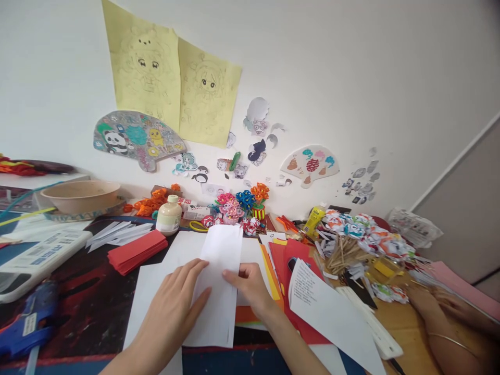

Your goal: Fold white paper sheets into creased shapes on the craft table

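A long white folded sheet of paper (217,291) lies in front of me, its far end slightly raised and curved. My left hand (175,297) rests on its left side with fingers stretched out and the thumb apart. At the paper's right edge my right hand (250,284) pinches it, thumb on top and the other fingers curled, their tips partly hidden. Beneath are larger white sheets (152,291), and orange and red sheets show to the right. A stack of red paper strips (136,251) sits left of the papers, close to cut white strips (117,233).
A blue glue gun (33,317) and a white power strip (42,263) lie at left, below a beige basin (80,197). A glue bottle (169,216) and pipe-cleaner flowers (230,207) stand at the back. Wooden sticks (344,252) and another person's arms (441,317) are at right.
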A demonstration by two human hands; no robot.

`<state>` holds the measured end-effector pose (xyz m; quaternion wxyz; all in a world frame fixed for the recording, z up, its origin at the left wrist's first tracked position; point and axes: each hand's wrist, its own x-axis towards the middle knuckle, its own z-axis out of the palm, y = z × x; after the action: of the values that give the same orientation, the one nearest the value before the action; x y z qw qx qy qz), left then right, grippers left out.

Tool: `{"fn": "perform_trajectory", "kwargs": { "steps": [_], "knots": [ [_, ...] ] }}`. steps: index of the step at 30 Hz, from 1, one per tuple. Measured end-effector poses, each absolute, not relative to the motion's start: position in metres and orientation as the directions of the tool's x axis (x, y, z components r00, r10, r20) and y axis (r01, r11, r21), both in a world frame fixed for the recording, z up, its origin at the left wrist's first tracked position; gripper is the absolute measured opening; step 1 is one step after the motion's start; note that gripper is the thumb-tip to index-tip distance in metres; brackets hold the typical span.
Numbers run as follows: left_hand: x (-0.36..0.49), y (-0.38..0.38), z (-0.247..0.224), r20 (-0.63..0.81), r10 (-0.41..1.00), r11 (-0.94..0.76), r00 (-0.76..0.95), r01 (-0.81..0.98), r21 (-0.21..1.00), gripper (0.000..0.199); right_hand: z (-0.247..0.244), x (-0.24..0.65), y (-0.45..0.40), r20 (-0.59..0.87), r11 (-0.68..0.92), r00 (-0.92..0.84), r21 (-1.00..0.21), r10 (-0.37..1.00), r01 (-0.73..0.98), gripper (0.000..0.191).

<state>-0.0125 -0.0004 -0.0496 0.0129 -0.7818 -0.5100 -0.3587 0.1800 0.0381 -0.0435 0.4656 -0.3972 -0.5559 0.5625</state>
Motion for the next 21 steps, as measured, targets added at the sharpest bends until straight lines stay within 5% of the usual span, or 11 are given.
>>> {"fn": "perform_trajectory", "kwargs": {
  "steps": [8, 14, 17, 21],
  "knots": [
    [0.000, -0.012, -0.054, 0.254, 0.939, -0.342, 0.230, 0.575, 0.743, 0.076, -0.045, 0.176, 0.031, 0.020, -0.005, -0.221, -0.994, 0.975, -0.113, 0.040],
    [-0.008, -0.004, -0.028, 0.066, 0.992, -0.084, 0.104, 0.186, 0.979, 0.069, -0.046, 0.187, 0.040, 0.034, 0.009, -0.213, -0.993, 0.976, -0.115, 0.041],
    [-0.014, -0.005, -0.008, -0.098, 0.993, 0.103, 0.059, -0.081, 0.991, 0.073, -0.045, 0.193, 0.046, -0.009, -0.031, -0.151, -0.989, 0.989, -0.144, 0.041],
    [-0.018, -0.009, 0.008, -0.185, 0.980, 0.197, 0.067, -0.336, 0.921, 0.071, -0.043, 0.200, 0.047, -0.090, -0.175, -0.275, -0.938, 0.957, -0.300, 0.045]
  ]
}}
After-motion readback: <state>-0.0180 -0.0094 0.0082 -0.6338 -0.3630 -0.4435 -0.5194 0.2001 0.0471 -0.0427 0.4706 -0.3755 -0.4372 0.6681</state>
